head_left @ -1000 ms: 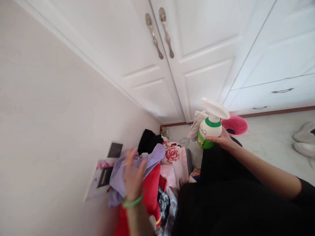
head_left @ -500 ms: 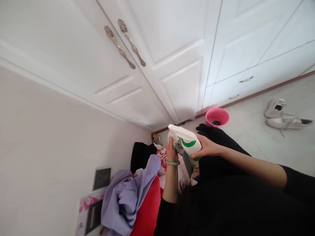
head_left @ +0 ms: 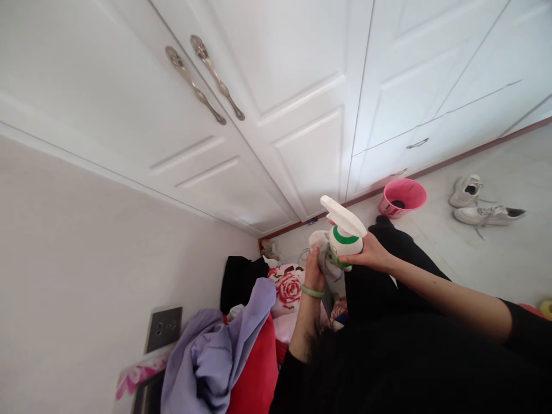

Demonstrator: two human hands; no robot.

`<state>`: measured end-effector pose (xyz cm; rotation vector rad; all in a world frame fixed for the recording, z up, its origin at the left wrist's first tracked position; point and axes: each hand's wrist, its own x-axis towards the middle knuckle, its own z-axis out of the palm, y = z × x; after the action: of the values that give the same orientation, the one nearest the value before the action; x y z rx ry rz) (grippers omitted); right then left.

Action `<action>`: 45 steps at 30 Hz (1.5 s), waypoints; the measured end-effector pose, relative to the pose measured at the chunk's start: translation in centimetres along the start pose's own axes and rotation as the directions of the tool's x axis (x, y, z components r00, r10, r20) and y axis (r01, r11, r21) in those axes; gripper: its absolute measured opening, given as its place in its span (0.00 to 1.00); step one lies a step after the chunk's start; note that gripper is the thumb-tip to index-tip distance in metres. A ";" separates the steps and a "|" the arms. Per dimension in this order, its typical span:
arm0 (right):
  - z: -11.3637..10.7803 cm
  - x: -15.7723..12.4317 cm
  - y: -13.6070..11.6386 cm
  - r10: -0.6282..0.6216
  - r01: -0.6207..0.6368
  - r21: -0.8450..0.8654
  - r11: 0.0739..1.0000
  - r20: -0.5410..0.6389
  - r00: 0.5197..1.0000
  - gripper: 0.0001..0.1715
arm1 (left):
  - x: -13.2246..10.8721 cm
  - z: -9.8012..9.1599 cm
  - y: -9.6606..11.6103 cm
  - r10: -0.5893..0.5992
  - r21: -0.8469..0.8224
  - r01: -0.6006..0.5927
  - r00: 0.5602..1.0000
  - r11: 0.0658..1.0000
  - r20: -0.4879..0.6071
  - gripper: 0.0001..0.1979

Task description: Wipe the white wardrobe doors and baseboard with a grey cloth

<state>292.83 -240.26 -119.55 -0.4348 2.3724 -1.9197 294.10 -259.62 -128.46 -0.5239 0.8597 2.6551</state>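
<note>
A white spray bottle [head_left: 346, 238] with a green band is gripped in my right hand [head_left: 373, 253], its white trigger head tilted up to the left. My left hand [head_left: 315, 269], with a green bangle on the wrist, is closed round a whitish-grey cloth [head_left: 319, 240] just left of the bottle. The cloth lies close against the bottle's side; whether they touch I cannot tell. Part of the cloth is hidden behind my left hand and the bottle.
White cabinet doors [head_left: 297, 69] with metal handles fill the view ahead. On the floor are a pink bucket [head_left: 409, 195] and white shoes [head_left: 487, 214]. Lavender fabric [head_left: 215, 351], red fabric [head_left: 259, 368] and a rose-print cloth [head_left: 288, 287] lie piled at the left, beside a wall socket [head_left: 164, 329].
Both hands have shifted right, with the spray bottle turned more upright. The camera view has moved slightly, and more of the rose-print cloth and the bucket shows.
</note>
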 end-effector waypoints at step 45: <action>-14.3 24.3 -0.9 -0.202 0.111 -0.205 0.973 -0.507 0.838 0.24 | 15.1 8.6 -8.0 -0.165 -0.339 0.060 0.942 0.939 -0.292 0.13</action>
<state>266.51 -233.05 -112.31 -0.1148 2.9362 -2.1399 281.68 -245.64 -132.41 -1.0727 0.4438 2.6549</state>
